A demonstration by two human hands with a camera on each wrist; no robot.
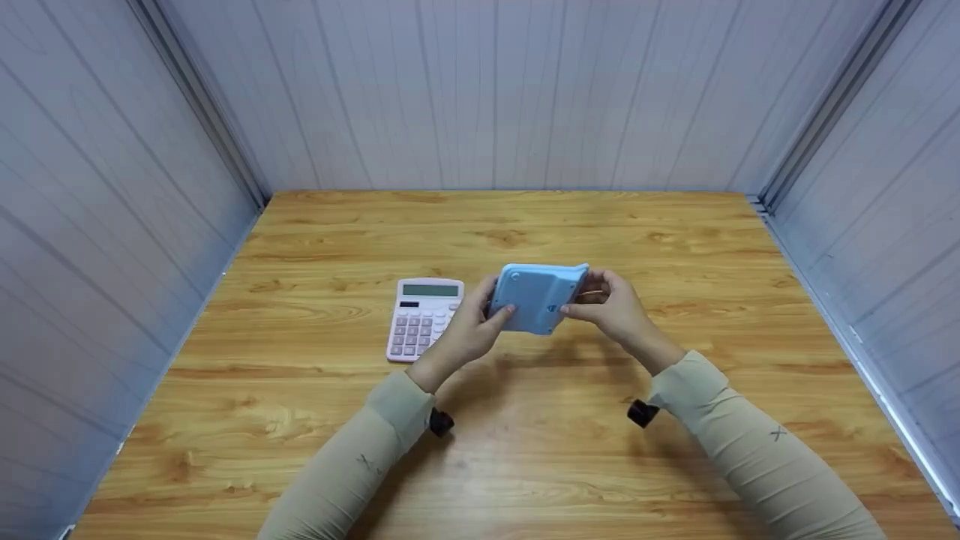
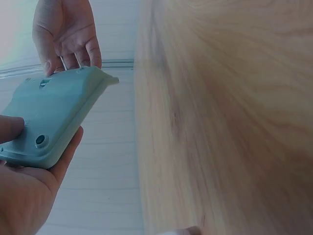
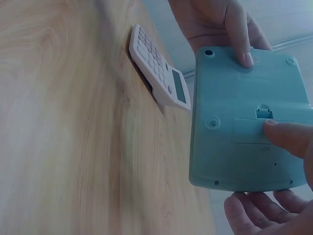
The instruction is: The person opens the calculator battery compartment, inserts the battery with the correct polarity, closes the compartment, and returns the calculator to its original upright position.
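Note:
A light blue calculator (image 1: 534, 298) is held up above the table, its back turned towards me. My left hand (image 1: 478, 319) grips one end, the thumb flat on the back and the fingers behind it. At the other end, my right hand (image 1: 611, 307) has its thumb on the battery cover (image 3: 252, 131), right beside the small latch (image 3: 264, 113), with its fingers curled under the edge. The calculator's keys and screen face away. A pink calculator (image 1: 409, 322) lies face up on the table to the left, partly behind my left hand.
The wood-grain table (image 1: 480, 465) reaches back to a pale panelled wall (image 1: 480, 97). More panels rise at the left (image 1: 97, 225) and right (image 1: 900, 225) edges. A black wrist camera (image 1: 441, 422) hangs below the left sleeve, another camera (image 1: 642, 412) below the right.

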